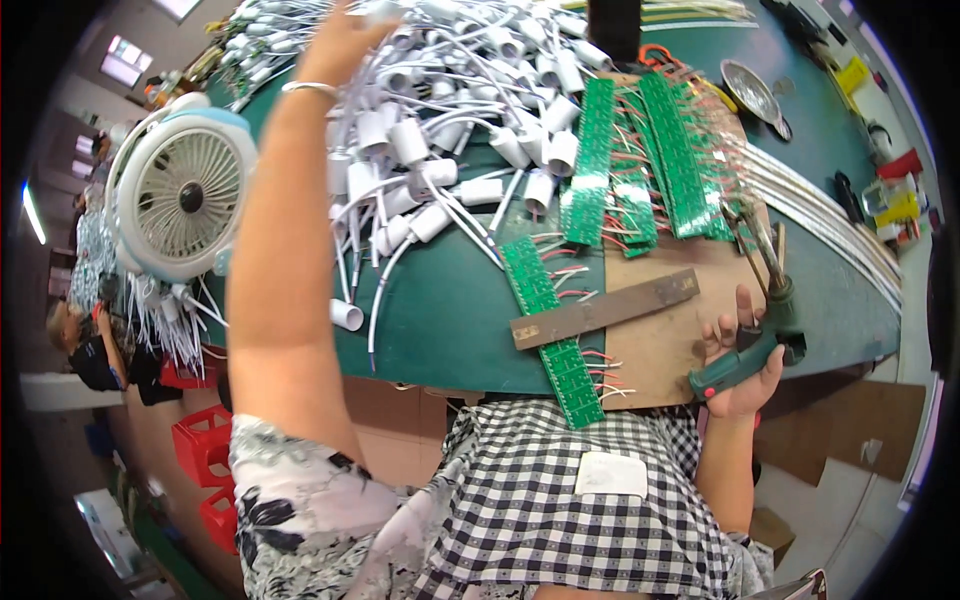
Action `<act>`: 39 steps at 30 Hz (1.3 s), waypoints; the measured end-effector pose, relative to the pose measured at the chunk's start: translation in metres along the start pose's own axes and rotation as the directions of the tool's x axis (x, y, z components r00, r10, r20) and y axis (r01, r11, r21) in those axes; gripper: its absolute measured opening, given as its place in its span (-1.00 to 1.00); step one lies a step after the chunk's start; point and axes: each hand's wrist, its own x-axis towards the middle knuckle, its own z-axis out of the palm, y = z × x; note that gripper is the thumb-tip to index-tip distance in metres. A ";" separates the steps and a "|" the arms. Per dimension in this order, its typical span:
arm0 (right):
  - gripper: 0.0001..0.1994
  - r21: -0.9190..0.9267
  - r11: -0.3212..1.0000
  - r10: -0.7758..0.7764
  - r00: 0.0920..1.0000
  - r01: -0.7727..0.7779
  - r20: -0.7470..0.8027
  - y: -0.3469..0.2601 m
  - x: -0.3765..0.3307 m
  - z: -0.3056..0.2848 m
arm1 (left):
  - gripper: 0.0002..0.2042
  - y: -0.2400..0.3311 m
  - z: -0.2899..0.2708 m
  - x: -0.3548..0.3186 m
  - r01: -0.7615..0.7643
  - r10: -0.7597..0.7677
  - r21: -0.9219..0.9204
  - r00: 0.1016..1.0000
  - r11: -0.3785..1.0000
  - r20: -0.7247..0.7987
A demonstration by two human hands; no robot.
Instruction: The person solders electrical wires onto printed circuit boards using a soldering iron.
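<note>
My left arm stretches to the far side of the bench. My left hand (345,38) is over a heap of white lamp holders (405,140) with wire leads; its fingers are blurred and partly cut off by the upper edge. In my right hand (742,385), at the near right, lies a soldering gun (738,370) with a dark green handle, its tip pointing away from me. Between my arms a green circuit board strip (575,385) with red and white wires sits at the bench's front edge. A brown bar (605,308) lies across it.
More green circuit boards (590,160) are stacked beyond the bar, on a brown board (650,345). A white fan (190,195) stands left of my arm. Farther right are a metal dish (750,90) and long white strips (830,215). Red stools (205,445) and another person (95,345) are at left.
</note>
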 end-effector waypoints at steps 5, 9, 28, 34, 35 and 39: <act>-0.42 0.014 1.000 -0.011 1.000 0.011 -0.022 -0.001 0.003 0.006 | -0.62 0.046 -0.073 -0.022 -0.250 0.058 -0.567 0.941 0.785 -0.334; -0.38 0.075 0.997 0.041 0.998 -0.037 -0.054 -0.003 -0.001 0.008 | -0.74 0.118 -0.073 -0.064 -0.610 0.504 -0.372 0.790 0.700 -0.348; -0.80 -0.776 0.588 0.448 0.890 -0.229 0.077 0.033 -0.043 0.089 | -0.90 0.167 0.076 -0.360 0.382 0.066 -0.633 0.822 0.673 0.566; -0.75 -0.787 0.587 0.450 0.885 -0.192 0.120 0.044 -0.041 0.090 | -0.90 0.175 0.072 -0.349 0.112 0.185 -0.472 0.823 0.875 0.538; -0.74 -0.861 0.508 0.412 0.887 -0.036 0.206 0.047 -0.042 0.085 | -0.90 0.176 0.072 -0.349 0.112 0.181 -0.471 0.826 0.875 0.533; -0.76 -0.886 0.427 0.459 0.888 -0.181 0.040 0.042 -0.041 0.094 | -0.87 0.176 0.070 -0.342 0.047 0.188 -0.434 0.855 0.900 0.483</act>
